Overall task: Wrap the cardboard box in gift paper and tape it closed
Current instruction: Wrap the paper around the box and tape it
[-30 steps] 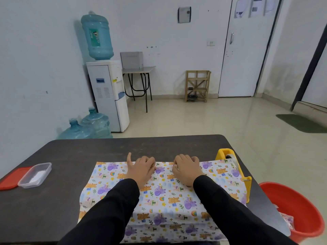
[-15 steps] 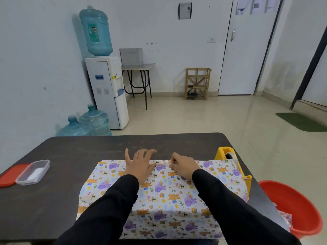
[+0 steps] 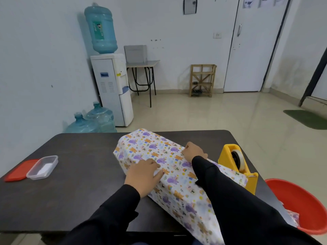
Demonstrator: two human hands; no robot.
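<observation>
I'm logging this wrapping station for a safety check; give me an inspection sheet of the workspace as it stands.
Surface: dark table, matt top.
Job's things: gift paper draped over a box shape, cardboard hidden; yellow tape dispenser at its right.
Clutter: clear tub with red lid beside it, at left.
Hands: left hand presses on the paper; right hand curled at its far edge, grip unclear.
Cables: nothing seen.
Surroundings: red bucket right of the table; water dispenser, spare bottles, wooden rack, door.
</observation>
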